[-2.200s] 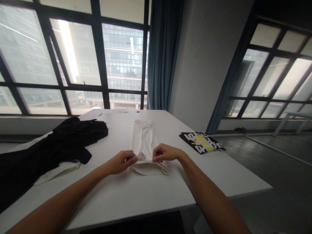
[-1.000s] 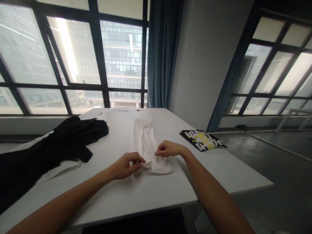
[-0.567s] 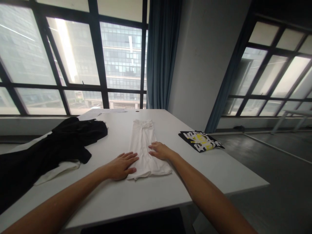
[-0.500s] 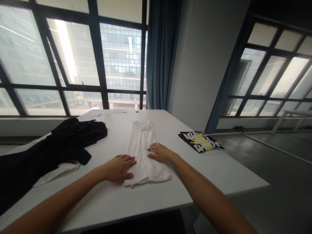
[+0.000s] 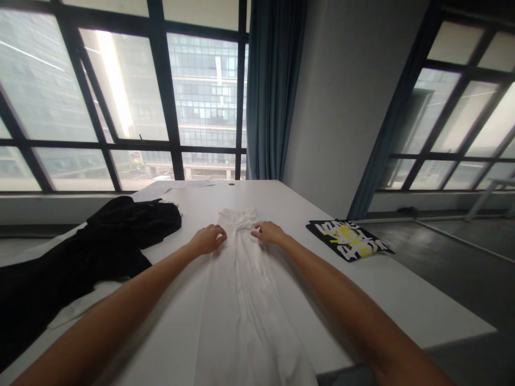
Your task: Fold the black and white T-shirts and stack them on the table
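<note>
A long, narrow white garment (image 5: pixel 237 289), creased lengthwise, lies on the white table. Its gathered far end (image 5: pixel 237 214) shows in the middle, and its near end runs out of the bottom of the picture. At the left edge of that far end is my left hand (image 5: pixel 208 239), fingers loosely bent with a gap to the thumb. My right hand (image 5: pixel 269 232) is at the opposite edge, its fingers also slightly curled at the cloth. Both hands look open; any light touch on the fabric is hard to make out.
Black clothing (image 5: pixel 120 236) is heaped on the left, with a pale cloth (image 5: pixel 80 303) partly under it. On the right lies a folded black piece (image 5: pixel 350 239) with white and yellow lettering. Papers (image 5: pixel 173 186) rest at the far side of the white table (image 5: pixel 422 305). Behind are windows and a curtain (image 5: pixel 269 91).
Both hands have moved forward, from the lower and middle part of the white garment to its far end. The view has come closer, and the garment's near end has left the picture.
</note>
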### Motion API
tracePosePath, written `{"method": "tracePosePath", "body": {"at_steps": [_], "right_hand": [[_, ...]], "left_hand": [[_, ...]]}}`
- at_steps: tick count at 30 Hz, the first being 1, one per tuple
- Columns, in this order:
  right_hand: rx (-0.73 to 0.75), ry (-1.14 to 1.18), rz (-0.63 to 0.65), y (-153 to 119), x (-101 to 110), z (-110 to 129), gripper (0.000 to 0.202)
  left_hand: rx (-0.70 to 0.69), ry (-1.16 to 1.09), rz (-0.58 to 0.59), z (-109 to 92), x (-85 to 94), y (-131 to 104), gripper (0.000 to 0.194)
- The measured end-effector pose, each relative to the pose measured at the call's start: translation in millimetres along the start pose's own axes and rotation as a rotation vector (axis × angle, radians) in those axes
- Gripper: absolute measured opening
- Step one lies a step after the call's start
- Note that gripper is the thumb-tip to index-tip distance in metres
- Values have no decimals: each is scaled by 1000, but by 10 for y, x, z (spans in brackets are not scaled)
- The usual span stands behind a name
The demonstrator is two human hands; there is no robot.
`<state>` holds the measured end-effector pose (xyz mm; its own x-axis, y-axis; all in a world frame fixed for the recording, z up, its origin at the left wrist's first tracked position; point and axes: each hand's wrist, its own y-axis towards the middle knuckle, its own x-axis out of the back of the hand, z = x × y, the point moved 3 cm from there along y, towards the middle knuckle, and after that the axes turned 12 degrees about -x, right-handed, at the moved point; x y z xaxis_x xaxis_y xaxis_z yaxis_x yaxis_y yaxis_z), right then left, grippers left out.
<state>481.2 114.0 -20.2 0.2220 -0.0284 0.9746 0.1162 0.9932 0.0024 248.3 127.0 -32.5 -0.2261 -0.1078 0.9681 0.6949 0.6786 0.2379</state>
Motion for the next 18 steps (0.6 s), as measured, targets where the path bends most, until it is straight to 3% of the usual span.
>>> {"method": "tracePosePath", "body": {"at_steps": [5,10,15,18], "right_hand": [[-106,113,-9,688,-6,-30,54],[-135,89,-2,1177,-94,-32,53],[-98,51,33,1581,-111,-28,27],[-57,123,-66,1814,-58,-33,26]], "left_hand": [[121,19,-23,465,-217,661,37],[230,17,-46,884,-351,1195,43],[260,-31,46,1279,-422,1527,41],[275,-57,89,1459,-407,1636,31]]}}
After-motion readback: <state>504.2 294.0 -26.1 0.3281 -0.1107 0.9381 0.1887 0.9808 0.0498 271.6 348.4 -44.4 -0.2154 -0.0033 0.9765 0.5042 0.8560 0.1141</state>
